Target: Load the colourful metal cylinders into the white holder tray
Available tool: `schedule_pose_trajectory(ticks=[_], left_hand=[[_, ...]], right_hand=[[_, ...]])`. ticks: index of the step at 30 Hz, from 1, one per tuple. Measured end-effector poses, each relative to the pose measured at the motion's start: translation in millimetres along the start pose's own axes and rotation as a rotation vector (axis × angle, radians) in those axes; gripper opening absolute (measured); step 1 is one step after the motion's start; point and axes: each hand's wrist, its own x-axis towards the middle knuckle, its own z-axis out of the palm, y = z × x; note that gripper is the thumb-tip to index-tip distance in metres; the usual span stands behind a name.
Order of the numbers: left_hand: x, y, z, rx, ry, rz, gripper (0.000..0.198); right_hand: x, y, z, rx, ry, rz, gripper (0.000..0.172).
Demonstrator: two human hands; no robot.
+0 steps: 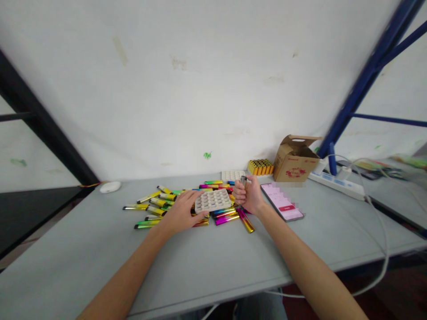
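Note:
My left hand grips a white tray with rows of round holes by its left side, thumb at the near edge. The tray is held over a loose pile of shiny coloured lighters. To the right of the tray, my right hand is closed round a lighter whose silvery top sticks up above the fingers; its lower part is hidden. Just below that hand a gold and magenta lighter lies on the table.
At the back lies a second white holed tray. Beside it stands a block of upright yellow lighters, then an open cardboard box. A phone lies right of my right hand. A power strip with cables and a white case flank the table.

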Motion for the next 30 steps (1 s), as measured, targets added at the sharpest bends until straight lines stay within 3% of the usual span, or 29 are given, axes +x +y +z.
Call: schedule_pose_trajectory(ticks=[13,25,30], left_hand=[[0.7,2.0,0.0,-0.013,0.031,0.006,0.053],[0.2,1.0,0.3,-0.030,0.027,0.003,0.053],[-0.3,-0.9,-1.4,-0.051,0.014,-0.013,0.063]], right_hand=[[-0.9,1.8,10.9,-0.020,0.094,-0.017,0.032],[1.3,5.9,12.3,-0.039,0.047,0.042,0.035],[-0.7,4.8,13.1,-0.066,0.028,0.009,0.040]])
